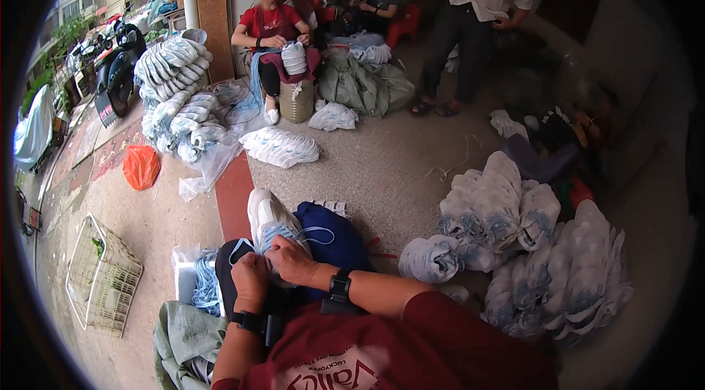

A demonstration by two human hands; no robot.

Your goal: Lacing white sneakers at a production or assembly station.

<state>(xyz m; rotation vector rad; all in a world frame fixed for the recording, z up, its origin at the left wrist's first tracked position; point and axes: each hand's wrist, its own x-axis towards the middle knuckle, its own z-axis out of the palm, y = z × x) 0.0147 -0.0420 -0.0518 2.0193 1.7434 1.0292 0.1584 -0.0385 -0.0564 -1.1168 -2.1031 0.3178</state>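
Observation:
A stack of white shoe uppers (266, 208) lies across my lap, toe end pointing away from me. Light blue shoelace (277, 231) crosses the top one, and loops of it stick out on both sides. My right hand (291, 259) is closed at the lacing, thumb and fingers pinched on the lace. Just left of it and lower, my left hand (250, 278) is closed too, with a lace loop rising from its fingers. Both hands almost touch. The fingertips are partly hidden.
Light blue laces (208, 281) lie left of my knee beside a white wire basket (103, 276). Bundles of white uppers (507, 206) are piled at right, others (176, 89) far left. A seated co-worker (275, 30) handles uppers; a person (477, 15) stands behind. An orange bag (141, 167) lies left.

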